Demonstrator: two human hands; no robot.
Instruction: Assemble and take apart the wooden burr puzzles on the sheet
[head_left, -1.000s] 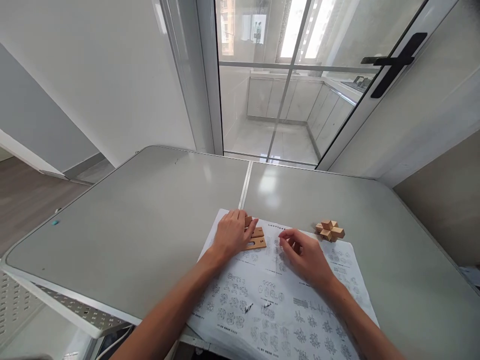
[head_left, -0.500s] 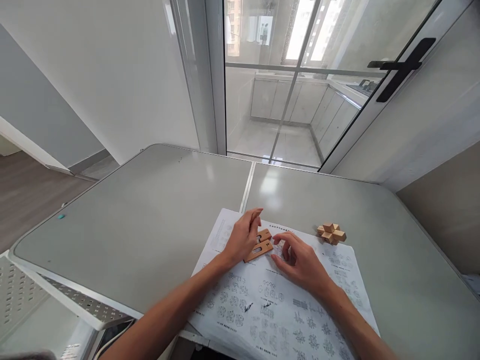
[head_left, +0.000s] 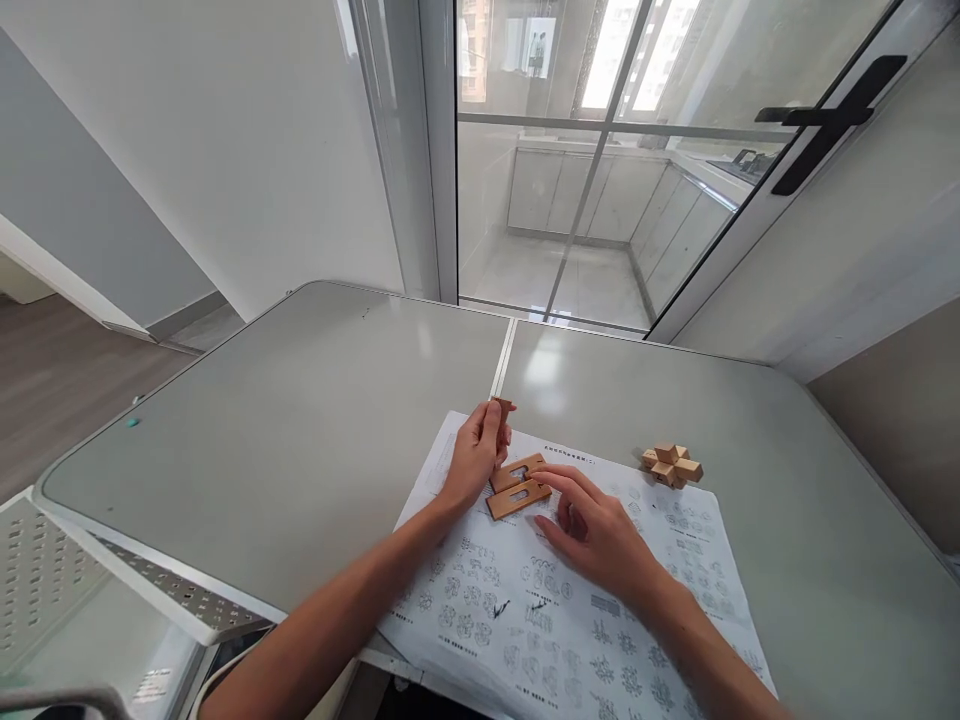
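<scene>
I'm likely arranging: loose right hand (head_left: 590, 521) touching slotted blocks (head_left: 503, 504), left hand (head_left: 475, 456) pinching wooden piece (head_left: 504, 404) at their twelve o'clock, alignment needed next.

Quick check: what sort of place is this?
Probably a home: pale kitchen-style cabinets beyond a glazed door, and a grey table on this side.

The left arm (head_left: 352, 610), lower left of the frame, and right arm (head_left: 705, 640), lower right, are bare and slim; left hand (head_left: 476, 450) and right hand (head_left: 596, 525) are bare too.
</scene>
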